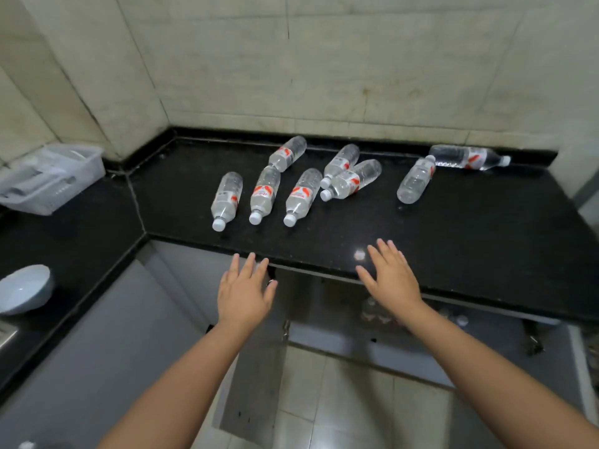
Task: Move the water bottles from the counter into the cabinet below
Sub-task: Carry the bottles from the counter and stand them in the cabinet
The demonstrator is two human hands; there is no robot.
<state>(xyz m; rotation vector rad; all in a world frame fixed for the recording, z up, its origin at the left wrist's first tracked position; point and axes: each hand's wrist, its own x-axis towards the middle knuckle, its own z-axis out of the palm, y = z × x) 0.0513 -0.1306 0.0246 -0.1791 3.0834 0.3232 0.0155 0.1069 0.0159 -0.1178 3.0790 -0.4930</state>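
Several clear water bottles with red-and-white labels lie on their sides on the black counter [453, 241]. Three lie side by side at the left [227, 197], [265, 194], [303, 196]; others lie behind them [287, 153], [351, 178], and two at the right [416, 180], [468, 157]. My left hand [243, 291] is open, fingers spread, just before the counter's front edge. My right hand [390, 277] is open over the counter's front strip. Neither touches a bottle. Below the counter the cabinet [340, 306] stands open, and a few bottles [377, 314] show dimly inside.
A clear plastic basket [48, 179] sits on the left counter wing, and a white bowl [24, 288] sits nearer me on that wing. Tiled walls close the back and left. A grey cabinet door [256, 377] hangs open below, over a tiled floor.
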